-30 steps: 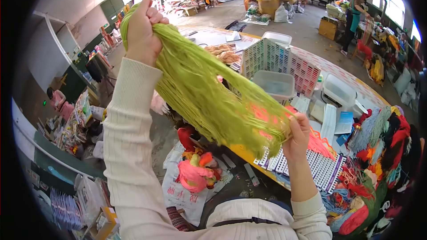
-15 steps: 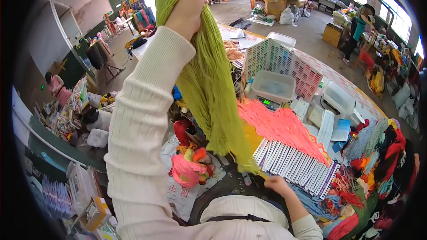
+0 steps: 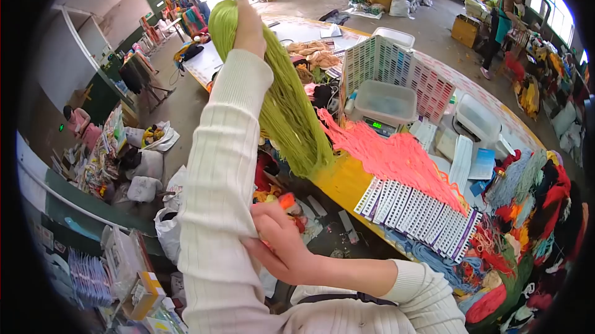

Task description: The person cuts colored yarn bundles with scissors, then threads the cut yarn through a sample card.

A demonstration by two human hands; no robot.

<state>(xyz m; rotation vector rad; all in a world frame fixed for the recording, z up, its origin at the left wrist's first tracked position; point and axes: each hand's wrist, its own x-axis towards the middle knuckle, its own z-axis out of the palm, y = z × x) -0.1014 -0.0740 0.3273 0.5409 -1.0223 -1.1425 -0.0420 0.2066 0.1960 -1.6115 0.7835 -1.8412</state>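
My left hand (image 3: 249,27) is raised, its fingers wrapped round the top of a long skein of lime-green yarn (image 3: 288,108). The strands hang down and to the right, their lower end at the edge of the yellow table surface. My right hand (image 3: 279,241) is curled against the white sleeve (image 3: 217,210) of my left forearm; whatever its fingers hold, if anything, is hidden. Behind it, partly covered, are bits of red and orange yarn. On the table, coral-pink yarn (image 3: 390,154) lies spread over a row of white punched cards (image 3: 418,216).
A plastic tub (image 3: 385,101) sits on a digital scale (image 3: 379,126) beside a perforated plastic basket (image 3: 427,92). Mixed coloured yarn (image 3: 527,210) is heaped at the right. A co-worker (image 3: 501,30) stands at the back right; another person in pink (image 3: 80,123) is at the left.
My left hand has come lower in view with the green skein, whose lower end has swung left and up. My right hand has left the yarn's tail and moved left to my sleeve.
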